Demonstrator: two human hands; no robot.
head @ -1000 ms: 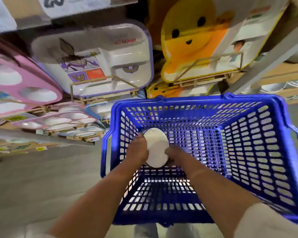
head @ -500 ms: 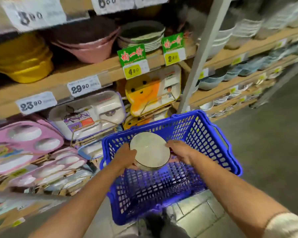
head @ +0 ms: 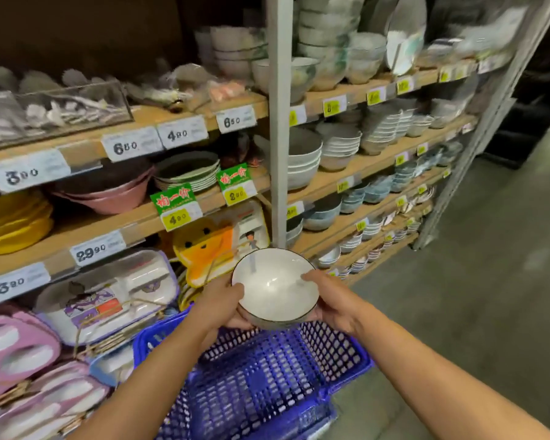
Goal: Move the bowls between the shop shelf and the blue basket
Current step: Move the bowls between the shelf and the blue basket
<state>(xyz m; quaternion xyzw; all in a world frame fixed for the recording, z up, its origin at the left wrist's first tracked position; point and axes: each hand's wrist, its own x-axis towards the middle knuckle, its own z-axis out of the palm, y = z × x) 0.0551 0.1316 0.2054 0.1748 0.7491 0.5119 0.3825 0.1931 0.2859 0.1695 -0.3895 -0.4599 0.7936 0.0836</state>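
A white bowl (head: 275,289) with a thin dark rim and grey outside is held above the blue basket (head: 267,385). My left hand (head: 218,304) grips its left side, thumb on the rim. My right hand (head: 332,304) grips its right side, thumb over the rim. The bowl's opening faces up, slightly tilted toward me. The basket stands on the floor below, and I see nothing inside it. Stacked bowls (head: 302,163) fill the wooden shop shelf (head: 356,173) behind and to the right.
A grey metal upright (head: 278,122) rises just behind the bowl. Left shelves carry divided children's trays (head: 108,296), pink bowls (head: 108,193), yellow dishes (head: 13,223) and price tags. Bare concrete floor (head: 473,296) lies to the right.
Both hands lifted the bowl out of the basket to above its rim. The view swung up and right, bringing the bowl shelves into sight.
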